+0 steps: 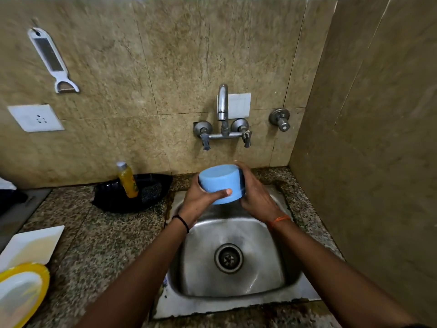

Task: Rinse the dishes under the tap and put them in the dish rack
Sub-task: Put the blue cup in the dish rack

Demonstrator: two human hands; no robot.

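Both my hands, left hand [197, 200] and right hand [254, 197], grip the blue bowl [221, 183] under the dry tap [222, 102]; unrinsed plates [30, 247] wait at eight o'clock.

Matt blue plastic bowl [221, 183]; brushed steel sink [236, 275].

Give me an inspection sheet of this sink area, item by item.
Surface: speckled granite counter around a steel sink.
Job's things: blue bowl held upside down over the sink, below the tap; no water stream visible. White plate and yellow-rimmed plate at left.
Clutter: black tray with yellow bottle and scrubber.
Grippers: left hand and right hand grip the bowl.
Cables: nothing seen.
Surroundings: tiled wall, hanging peeler, socket.
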